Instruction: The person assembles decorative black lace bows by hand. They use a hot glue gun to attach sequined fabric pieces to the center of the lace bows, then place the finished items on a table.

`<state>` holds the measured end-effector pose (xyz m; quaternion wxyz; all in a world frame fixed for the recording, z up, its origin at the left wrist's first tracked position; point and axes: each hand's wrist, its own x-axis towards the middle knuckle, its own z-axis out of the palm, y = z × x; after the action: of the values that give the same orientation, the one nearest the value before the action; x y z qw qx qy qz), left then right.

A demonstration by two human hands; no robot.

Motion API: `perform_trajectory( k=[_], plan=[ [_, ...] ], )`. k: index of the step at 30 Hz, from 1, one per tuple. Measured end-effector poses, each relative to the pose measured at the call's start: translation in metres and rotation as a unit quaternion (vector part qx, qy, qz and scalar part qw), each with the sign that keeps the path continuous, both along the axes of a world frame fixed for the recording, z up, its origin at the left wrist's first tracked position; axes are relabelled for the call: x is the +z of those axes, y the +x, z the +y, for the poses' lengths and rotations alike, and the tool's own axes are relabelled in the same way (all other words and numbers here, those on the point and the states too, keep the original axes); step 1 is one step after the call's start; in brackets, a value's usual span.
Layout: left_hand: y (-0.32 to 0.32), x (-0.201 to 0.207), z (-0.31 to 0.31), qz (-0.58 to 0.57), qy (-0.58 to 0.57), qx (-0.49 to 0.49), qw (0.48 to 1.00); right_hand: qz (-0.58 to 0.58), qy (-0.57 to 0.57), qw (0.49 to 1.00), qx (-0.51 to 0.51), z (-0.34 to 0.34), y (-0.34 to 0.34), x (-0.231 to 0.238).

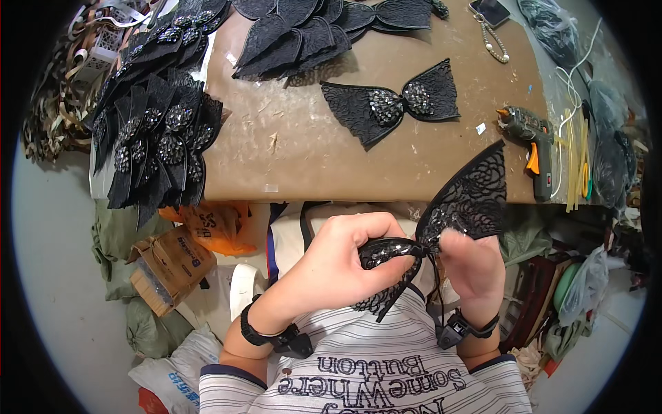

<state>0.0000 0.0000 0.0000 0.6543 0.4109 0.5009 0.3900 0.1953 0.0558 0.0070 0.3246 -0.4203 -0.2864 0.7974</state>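
In front of my chest, off the table's near edge, I hold a black lace bra piece [476, 190] with dark glittering beads on its two cups. My left hand [345, 262] is closed around one cup, its thumb pressed near the middle join. My right hand [474, 269] is curled at the other cup beside that join; its fingertips are partly hidden and slightly blurred. A thin black cord [438, 293] hangs down between my hands. A matching beaded bra piece [403, 102] lies spread flat on the brown table [289, 152] beyond them.
Beaded black pieces [169, 134] overlap in a heap at the table's left; plain lace pieces [296, 45] are stacked at the back. A glue gun [534, 145] and yellow glue sticks [574, 169] lie at the right edge, a phone [491, 11] behind. A cardboard box [176, 265] stands below left.
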Motion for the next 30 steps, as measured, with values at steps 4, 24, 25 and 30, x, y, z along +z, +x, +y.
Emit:
perform_trajectory(
  k=[4,24,25,30],
  plan=[
    [0.002,0.004,0.002,0.008,0.020,0.001,1.000,-0.051,0.118,0.991,0.048,0.005,0.005,-0.004],
    [-0.021,-0.002,-0.006,-0.004,0.031,-0.021,0.999,0.004,-0.044,0.999,0.016,0.002,-0.022,-0.009],
    [-0.022,-0.004,-0.006,0.003,0.026,-0.023,0.999,0.001,-0.035,0.999,0.013,0.002,-0.024,-0.009],
    [-0.024,-0.010,-0.009,0.031,-0.006,-0.037,0.999,-0.023,0.015,1.000,0.011,0.001,-0.028,-0.012]
  ],
)
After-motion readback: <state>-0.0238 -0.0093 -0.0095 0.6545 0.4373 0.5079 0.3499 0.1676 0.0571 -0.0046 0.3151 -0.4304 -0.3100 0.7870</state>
